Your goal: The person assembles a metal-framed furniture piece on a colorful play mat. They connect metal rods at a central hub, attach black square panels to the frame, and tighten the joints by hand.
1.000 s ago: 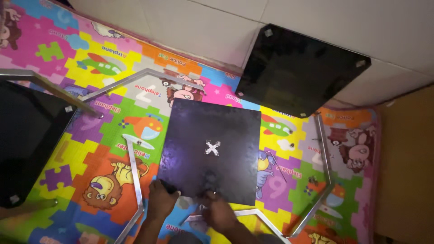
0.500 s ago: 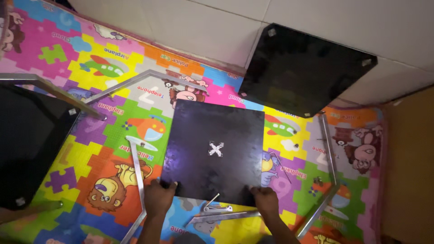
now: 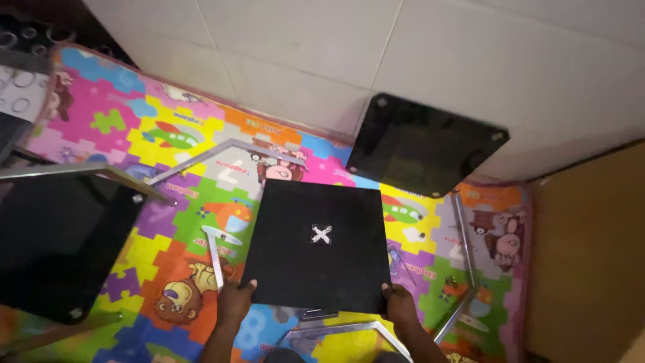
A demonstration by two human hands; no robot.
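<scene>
A square black panel (image 3: 316, 242) with a small white cross-shaped fitting (image 3: 322, 234) at its middle lies flat over a colourful puzzle mat (image 3: 154, 134). My left hand (image 3: 235, 300) grips its near left corner. At the near right corner, my right hand (image 3: 401, 305) holds the panel's edge. Bent metal legs (image 3: 342, 329) lie on the mat between my wrists, partly under the panel.
A second black panel (image 3: 423, 144) leans against the tiled wall (image 3: 336, 54) at the back. A third dark panel (image 3: 57, 242) with a metal frame (image 3: 87, 171) stands at the left. More metal legs (image 3: 463, 269) lie at the right. A brown floor (image 3: 591, 255) borders the mat.
My right hand has moved from the metal parts near the middle out to the panel's near right corner. Both hands now hold the panel.
</scene>
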